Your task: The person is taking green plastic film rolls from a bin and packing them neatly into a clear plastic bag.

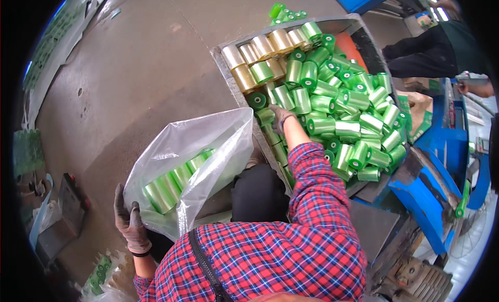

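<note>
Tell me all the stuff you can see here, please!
Shiny green ribbon rolls: many, heaped in the grey bin.
Shiny gold ribbon rolls: about eight, bin's far left corner.
Grey metal bin: one, right of centre.
Clear plastic bag: one, holding green rolls, left of bin.
Grey concrete floor: left side.
Blue machine frame: right edge.
Another person: one, dark clothes, top right.
Left hand: gloved, gripping the bag's lower edge.
Right hand: gloved, on rolls in the bin.

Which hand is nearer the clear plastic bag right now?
Left. The left hand grips the clear plastic bag at its lower left edge; the right hand is beyond the bag, among the green rolls in the bin.
</note>
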